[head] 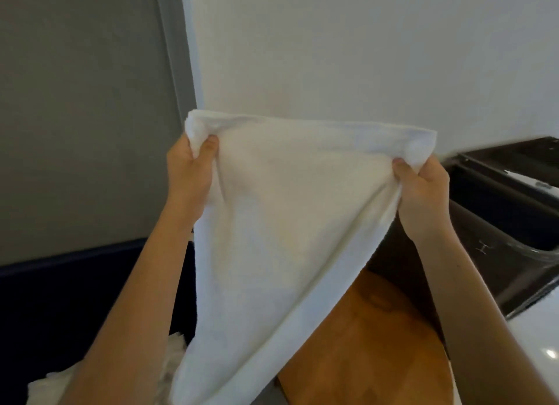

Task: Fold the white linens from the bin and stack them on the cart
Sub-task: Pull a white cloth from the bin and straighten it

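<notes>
A white towel [272, 229] hangs in the air in front of me, stretched between both hands along its top edge. My left hand [189, 170] pinches its upper left corner, thumb in front. Its upper right corner is pinched the same way by my right hand [423, 190]. The cloth narrows downward toward the bottom left of the view. More white linens [60, 380] lie crumpled low on the left, inside a dark bin [75, 283].
A wooden surface [378, 344] shows below the towel at the bottom right. A dark machine with a lid [508, 193] stands at the right, with a white glossy surface [538, 338] beside it. A white wall [363, 56] and a grey panel [75, 102] are behind.
</notes>
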The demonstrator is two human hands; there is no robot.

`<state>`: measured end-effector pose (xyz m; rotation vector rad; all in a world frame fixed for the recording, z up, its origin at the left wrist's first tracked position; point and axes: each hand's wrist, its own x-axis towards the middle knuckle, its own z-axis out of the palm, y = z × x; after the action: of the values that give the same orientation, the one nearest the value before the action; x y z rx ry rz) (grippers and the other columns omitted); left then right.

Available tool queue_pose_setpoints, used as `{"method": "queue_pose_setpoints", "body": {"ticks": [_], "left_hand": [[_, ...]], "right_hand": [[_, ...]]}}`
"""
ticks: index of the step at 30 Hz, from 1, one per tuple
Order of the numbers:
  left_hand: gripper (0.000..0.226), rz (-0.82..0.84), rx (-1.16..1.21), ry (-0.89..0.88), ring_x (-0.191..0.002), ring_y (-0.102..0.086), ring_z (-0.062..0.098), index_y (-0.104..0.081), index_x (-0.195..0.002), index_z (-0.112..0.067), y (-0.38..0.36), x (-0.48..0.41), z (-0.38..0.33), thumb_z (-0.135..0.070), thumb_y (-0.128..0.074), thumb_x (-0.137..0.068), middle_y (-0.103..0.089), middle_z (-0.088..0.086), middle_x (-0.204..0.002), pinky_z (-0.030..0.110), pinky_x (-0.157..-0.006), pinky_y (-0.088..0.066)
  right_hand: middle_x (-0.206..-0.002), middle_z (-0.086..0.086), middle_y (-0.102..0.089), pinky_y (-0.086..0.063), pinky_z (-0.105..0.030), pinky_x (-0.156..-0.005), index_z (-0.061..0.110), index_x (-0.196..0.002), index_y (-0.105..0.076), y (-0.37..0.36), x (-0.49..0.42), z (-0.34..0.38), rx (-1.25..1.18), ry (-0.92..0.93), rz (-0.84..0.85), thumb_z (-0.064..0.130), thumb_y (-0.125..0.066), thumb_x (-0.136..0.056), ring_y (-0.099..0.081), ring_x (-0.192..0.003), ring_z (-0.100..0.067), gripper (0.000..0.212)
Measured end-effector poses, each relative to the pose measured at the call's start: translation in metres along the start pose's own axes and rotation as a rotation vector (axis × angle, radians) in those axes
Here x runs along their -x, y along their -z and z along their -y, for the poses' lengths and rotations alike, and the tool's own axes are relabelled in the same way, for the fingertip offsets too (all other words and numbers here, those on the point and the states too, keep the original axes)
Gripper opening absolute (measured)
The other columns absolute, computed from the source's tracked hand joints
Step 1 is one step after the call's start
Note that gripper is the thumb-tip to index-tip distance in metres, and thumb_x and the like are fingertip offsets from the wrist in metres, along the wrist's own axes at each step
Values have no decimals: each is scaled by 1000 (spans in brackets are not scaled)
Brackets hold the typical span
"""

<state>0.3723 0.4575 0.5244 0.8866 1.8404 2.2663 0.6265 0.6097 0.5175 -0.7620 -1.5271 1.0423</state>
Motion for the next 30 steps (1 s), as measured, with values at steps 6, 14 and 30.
{"method": "queue_pose_setpoints", "body": {"ticks": [6,14,30], "left_hand": [[14,48,4,37,-75,-60,6,-59,-85,-28,-103,-41,22,-20,-56,-96,-62,-8,-85,25,-72,-52],[6,61,-35,55,-71,-59,0,-62,-93,-24,-178,-79,41,-19,-59,-95,-63,-11,-85,17,-66,-49],[13,48,-104,145,-68,-59,3,-64,-83,-25,-247,-24,69,-15,-63,-91,-63,-8,-79,20,-63,-47]], "right_hand": [[-111,2,-64,-50,-42,-96,18,-119,-59,42,-89,-19,-13,-47,-64,13,-51,-95,-61,-105,-18,25],[-93,14,-65,-50,-42,-93,26,-103,-61,63,-172,-51,22,-56,-48,8,-52,-93,-62,-91,-8,23],[-103,4,-65,-49,-39,-93,15,-119,-62,149,-202,-127,44,-148,65,3,-56,-91,-59,-103,-18,30]]}}
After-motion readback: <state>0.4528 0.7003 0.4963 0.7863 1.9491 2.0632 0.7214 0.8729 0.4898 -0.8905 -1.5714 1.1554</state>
